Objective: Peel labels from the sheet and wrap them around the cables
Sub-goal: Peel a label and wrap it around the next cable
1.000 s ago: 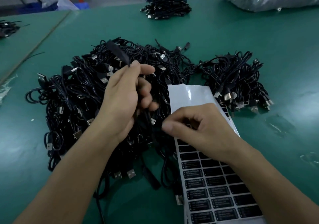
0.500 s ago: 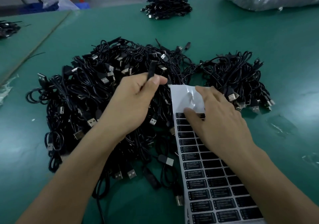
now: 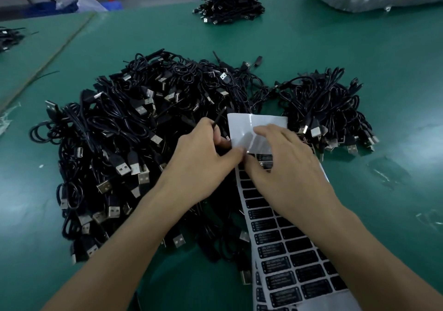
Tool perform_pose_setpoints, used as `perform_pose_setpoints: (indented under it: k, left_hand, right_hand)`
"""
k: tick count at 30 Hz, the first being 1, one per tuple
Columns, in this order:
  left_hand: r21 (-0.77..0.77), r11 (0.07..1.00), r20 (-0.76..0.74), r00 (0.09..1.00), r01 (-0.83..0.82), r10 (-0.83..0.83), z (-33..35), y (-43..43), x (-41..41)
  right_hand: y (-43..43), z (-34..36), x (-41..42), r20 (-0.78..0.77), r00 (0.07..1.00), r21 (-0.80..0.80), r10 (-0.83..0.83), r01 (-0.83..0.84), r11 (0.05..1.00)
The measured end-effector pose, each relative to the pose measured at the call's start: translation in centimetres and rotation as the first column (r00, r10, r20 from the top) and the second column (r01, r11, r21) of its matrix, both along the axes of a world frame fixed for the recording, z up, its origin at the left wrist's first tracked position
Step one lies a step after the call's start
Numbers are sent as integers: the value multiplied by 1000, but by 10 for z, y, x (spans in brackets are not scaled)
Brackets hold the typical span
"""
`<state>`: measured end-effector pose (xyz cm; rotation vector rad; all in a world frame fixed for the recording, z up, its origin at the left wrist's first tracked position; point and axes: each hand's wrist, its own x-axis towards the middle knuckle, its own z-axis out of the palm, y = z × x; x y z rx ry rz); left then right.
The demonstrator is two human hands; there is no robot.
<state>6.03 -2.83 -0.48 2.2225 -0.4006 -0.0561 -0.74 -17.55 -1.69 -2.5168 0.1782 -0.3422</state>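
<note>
The fingertips (image 3: 239, 153) of the left hand (image 3: 203, 162) (curled round a thin black cable (image 3: 219, 116)) are met by the flattened right hand (image 3: 282, 164) over the white label sheet's (image 3: 257, 123) top black label (image 3: 265, 159), its long axis running sideways, nearest the right thumb.

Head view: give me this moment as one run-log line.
left hand: holds cable | right hand: on label sheet, at top label row | label: not yet peeled | cable pile: left of sheet

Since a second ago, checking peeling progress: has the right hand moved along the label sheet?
Yes. The right hand has gone up the label sheet toward its bare top end, away from the person.
</note>
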Motion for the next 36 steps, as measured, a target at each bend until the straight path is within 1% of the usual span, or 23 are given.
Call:
perform_pose_setpoints:
  k: [3,5,7,9,12,15,20,22,24,29,36]
  left_hand:
    - [-7,1000,15,999,-28,28,0,2,2]
    - [-28,999,42,999,-23,24,1,3,3]
    - [-67,997,76,997,-26,31,2,3,3]
    - [-143,989,68,996,-43,54,4,4,4]
    - [-289,952,-23,995,-98,95,8,5,6]
    - [-425,893,-145,985,-149,95,13,3,5]
    - [-513,842,-333,943,-166,-17,19,3,2]
    - [-543,826,-372,925,-150,-77,20,5,3]
    - [-542,828,-393,915,-146,-95,21,5,3]
    - [-519,838,-389,920,-170,-54,20,5,3]
    - [-521,836,-383,922,-171,-50,15,4,4]
  right_hand:
    - [5,-2,1,43,997,112,63,-68,991]
    - [7,-4,1,64,994,152,89,-98,984]
    - [6,-4,2,101,992,184,77,-95,978]
    - [2,-3,3,136,990,216,23,-52,975]
    - [-3,-3,6,138,989,217,-53,22,976]
    - [-3,-4,7,92,994,294,-63,33,955]
    - [0,-4,8,90,993,455,-75,26,890]
    - [-1,-3,9,112,990,494,-88,21,869]
    - [-1,-2,8,132,987,490,-95,18,871]
    - [-1,-4,7,162,978,352,-130,66,934]
    - [1,-5,5,244,961,245,-128,67,967]
